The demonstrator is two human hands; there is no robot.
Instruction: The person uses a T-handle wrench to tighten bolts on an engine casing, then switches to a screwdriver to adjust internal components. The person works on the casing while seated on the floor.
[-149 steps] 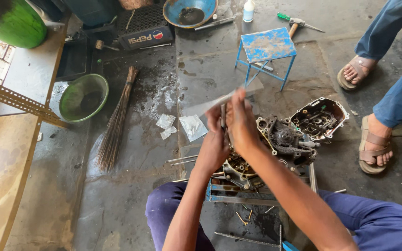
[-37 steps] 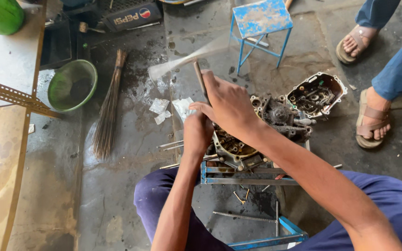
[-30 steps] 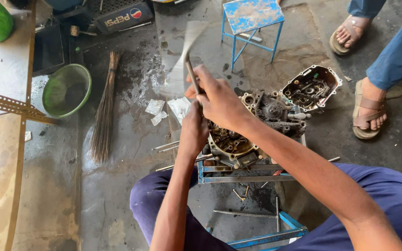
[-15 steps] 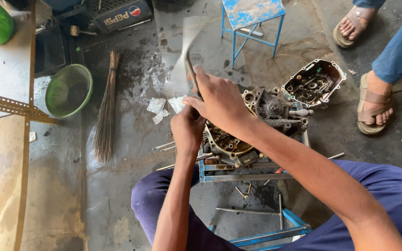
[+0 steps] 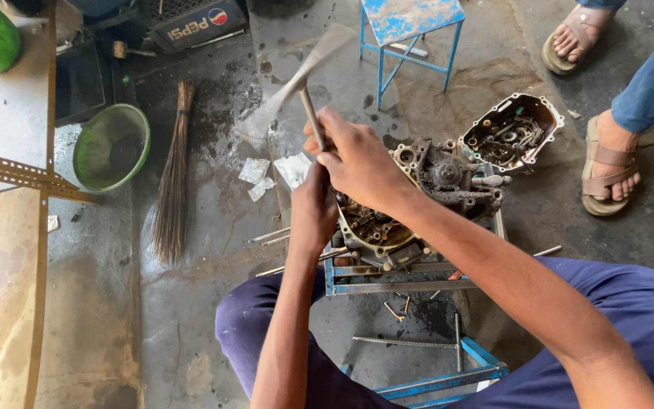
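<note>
Grey metal rod (image 5: 312, 119), thin, gripped in the right hand (image 5: 357, 163), fingers clenched round its lower part. Rod's upper end runs toward 11 o'clock into a motion-blurred pale head (image 5: 297, 83); cannot tell its exact shape.

Left hand (image 5: 313, 216) sits just below the right, at about 7 o'clock from it, fingers curled down at the rim of the engine case (image 5: 376, 227). What it grasps is hidden by the right hand; cannot tell whether it holds a tool or only steadies the case.

Engine case: oily, open, gears visible inside; rests on a blue metal frame stand (image 5: 387, 276), between the person's knees. Second engine block (image 5: 448, 178) touches it at 2 o'clock. Separate case cover (image 5: 510, 134), open side up, lies on the floor further toward 2 o'clock.

Surroundings: wet stained concrete floor (image 5: 191, 318). Bundle broom (image 5: 172, 182) at 9 o'clock, green basin (image 5: 111, 146) beyond it. Small blue stool (image 5: 410, 30) at 12 o'clock. Scraps of paper (image 5: 263, 176) near the rod's blurred end. Another person's sandalled feet (image 5: 607, 163) at 3 o'clock, well apart from the hands.
</note>
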